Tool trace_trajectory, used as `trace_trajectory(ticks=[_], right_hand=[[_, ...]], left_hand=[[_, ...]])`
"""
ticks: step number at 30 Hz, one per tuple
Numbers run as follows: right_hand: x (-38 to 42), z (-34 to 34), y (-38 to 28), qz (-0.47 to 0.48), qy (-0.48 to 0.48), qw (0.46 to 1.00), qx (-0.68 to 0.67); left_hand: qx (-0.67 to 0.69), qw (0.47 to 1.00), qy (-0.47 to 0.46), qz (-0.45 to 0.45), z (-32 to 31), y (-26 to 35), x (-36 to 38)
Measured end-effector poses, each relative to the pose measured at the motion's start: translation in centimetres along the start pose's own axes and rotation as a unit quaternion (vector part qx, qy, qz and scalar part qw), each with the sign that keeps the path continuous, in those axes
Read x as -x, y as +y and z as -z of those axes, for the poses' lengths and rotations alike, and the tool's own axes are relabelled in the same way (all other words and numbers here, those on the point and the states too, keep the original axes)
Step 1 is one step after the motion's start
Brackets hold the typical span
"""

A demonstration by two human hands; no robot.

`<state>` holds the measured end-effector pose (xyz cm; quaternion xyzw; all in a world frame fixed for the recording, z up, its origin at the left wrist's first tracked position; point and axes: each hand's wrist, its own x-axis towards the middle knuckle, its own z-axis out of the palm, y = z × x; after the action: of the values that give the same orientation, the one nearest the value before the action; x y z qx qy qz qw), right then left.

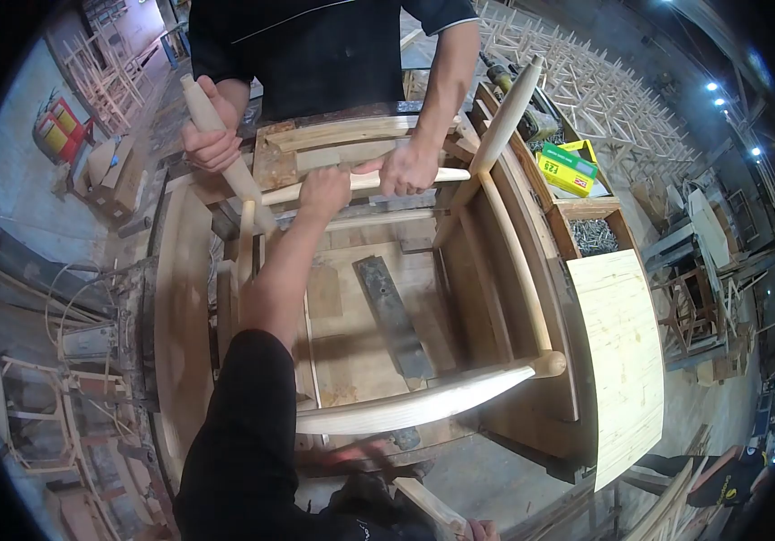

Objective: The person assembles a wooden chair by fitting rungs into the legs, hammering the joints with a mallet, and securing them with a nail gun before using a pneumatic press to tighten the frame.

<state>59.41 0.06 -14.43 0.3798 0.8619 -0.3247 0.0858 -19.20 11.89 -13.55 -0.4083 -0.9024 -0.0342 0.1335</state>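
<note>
Pale wooden chair frame (460,379) is lying on a workbench (180,307). The person's left hand (324,191) is closing its fingers around the frame's top rail (360,182), beside a co-worker's hand (408,169) gripping it too. The right hand (482,530), at the bottom edge, is touching a wood piece (433,509); its grip cannot be told.

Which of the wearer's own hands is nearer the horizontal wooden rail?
Left. The left hand grasps the horizontal wooden rail; the right hand is far below, at the bottom edge.

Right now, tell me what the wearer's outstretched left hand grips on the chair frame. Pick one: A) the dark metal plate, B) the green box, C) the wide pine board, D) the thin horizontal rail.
D: the left hand closes around the thin horizontal rail, right beside the co-worker's hand on the same rail.
</note>
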Motion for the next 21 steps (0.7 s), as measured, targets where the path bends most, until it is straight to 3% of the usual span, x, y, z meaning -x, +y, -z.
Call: trace_trajectory(ticks=[4, 8, 10, 12, 14, 16, 19, 21], right_hand=[[-0.4, 0.6, -0.9, -0.024, 0.007, 1.0, -0.007], [0.0, 0.4, 0.2, 0.023, 0.052, 0.998, 0.029], [0.3, 1.0, 1.0, -0.016, 0.038, 0.997, 0.059], [-0.7, 5.2, -2.9, 0.005, 0.059, 0.995, 0.075], [-0.8, 8.6, -5.3, 0.022, 0.068, 0.993, 0.099], [-1.6, 12.2, -7.9, 0.087, 0.082, 0.987, 0.107], [-5.4, 17.6, -13.2, 0.232, 0.116, 0.959, 0.118], [-10.2, 19.2, -16.6, 0.329, 0.163, 0.922, 0.122]], left_hand=[[-0.008, 1.0, 0.011, 0.001, -0.3, 0.0, -0.1], [-0.016, 0.999, 0.035, 0.002, -1.1, 0.0, 0.0], [-0.059, 0.995, 0.074, -0.022, -2.2, -0.4, 0.1], [-0.044, 0.998, 0.045, -0.027, -1.3, -0.5, 0.2], [-0.074, 0.987, 0.112, -0.089, 2.6, 0.6, 2.3], [-0.069, 0.969, 0.191, -0.143, 7.0, 1.0, 4.9], [0.04, 0.971, 0.177, -0.155, 14.5, 2.5, 7.9], [0.173, 0.973, 0.075, -0.132, 20.6, 3.6, 9.6]])
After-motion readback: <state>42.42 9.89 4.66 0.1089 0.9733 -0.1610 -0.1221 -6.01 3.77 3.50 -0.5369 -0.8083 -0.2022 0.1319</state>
